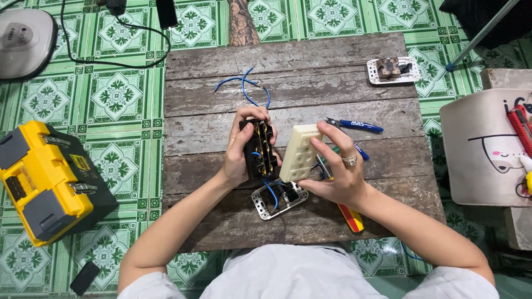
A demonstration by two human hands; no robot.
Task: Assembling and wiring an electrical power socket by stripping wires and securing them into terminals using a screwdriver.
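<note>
Left hand: the left hand (pixel 239 148) sits at the centre of the frame, fingers curled and clamped round the black socket base (pixel 261 150), thumb along its near side
Black socket base: held upright off the boards, brass strips showing on its open face, just left of the cream cover
Right hand: the right hand (pixel 339 171) lies right of centre, fingers together on the far side and thumb below, clamped on the cream socket cover (pixel 300 153); a ring shows on one finger
Cream socket cover: a long block with rows of holes, tilted, its lower end near the black base
Metal frame: a silver mounting frame (pixel 275 200) lies flat on the boards just below both hands, with a short blue wire looping out of it
Blue wires: loose blue wires (pixel 244 87) lie above the hands in the upper middle of the frame
Pliers: blue-handled pliers (pixel 354 125) lie right of the hands, near the cream cover
Screwdriver: a red and yellow handle (pixel 351 218) pokes out under the right wrist
Work surface: a weathered wooden board (pixel 310 61) laid on green patterned floor tiles (pixel 116 94)
Toolbox: a yellow and black toolbox (pixel 47 182) stands at the left edge
Other switch plate: a white plate (pixel 392 70) lies at the board's upper right corner
</note>
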